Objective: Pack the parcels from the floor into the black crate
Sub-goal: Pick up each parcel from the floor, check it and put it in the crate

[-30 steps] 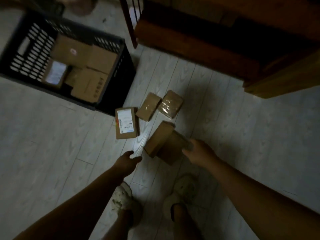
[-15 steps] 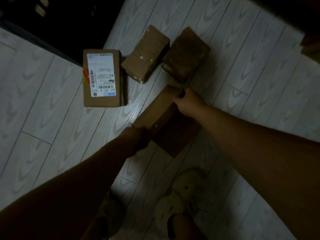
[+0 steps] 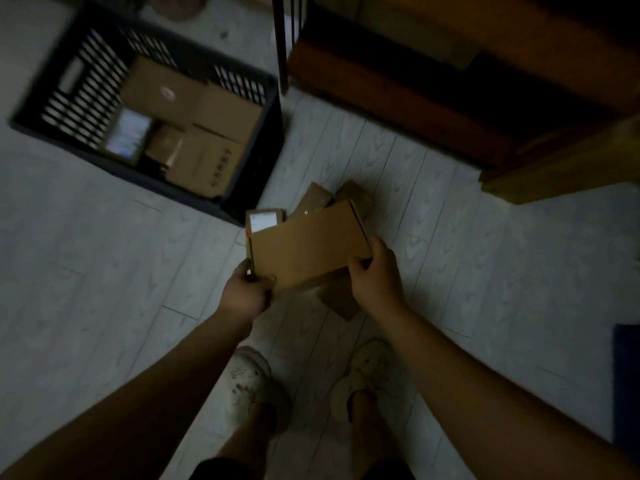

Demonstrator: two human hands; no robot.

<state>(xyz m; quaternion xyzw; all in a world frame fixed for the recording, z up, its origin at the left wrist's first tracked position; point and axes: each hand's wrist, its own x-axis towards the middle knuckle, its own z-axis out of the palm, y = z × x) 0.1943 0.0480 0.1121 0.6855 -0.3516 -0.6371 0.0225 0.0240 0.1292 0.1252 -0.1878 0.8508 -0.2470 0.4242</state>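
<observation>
Pale wood-grain floor point(image 3: 104, 271) lies under me in dim light. Both my hands are clamped on one flat brown parcel point(image 3: 308, 247), held up in front of me. My left hand point(image 3: 244, 292) grips its seven o'clock corner. My right hand point(image 3: 375, 278) grips its four o'clock edge, thumb on top. A second brown parcel point(image 3: 341, 299) pokes out beneath it at five o'clock. At its eleven o'clock a labelled parcel point(image 3: 263, 220) lies on the floor, and at twelve o'clock sit two taped parcels point(image 3: 311, 199), all partly hidden behind the one I hold. The black crate point(image 3: 79, 95) stands at ten o'clock, with several cardboard boxes point(image 3: 194, 109) inside. Dark wooden furniture point(image 3: 381, 81) fills one to two o'clock. My pale shoes point(image 3: 251, 375) are at six o'clock.
</observation>
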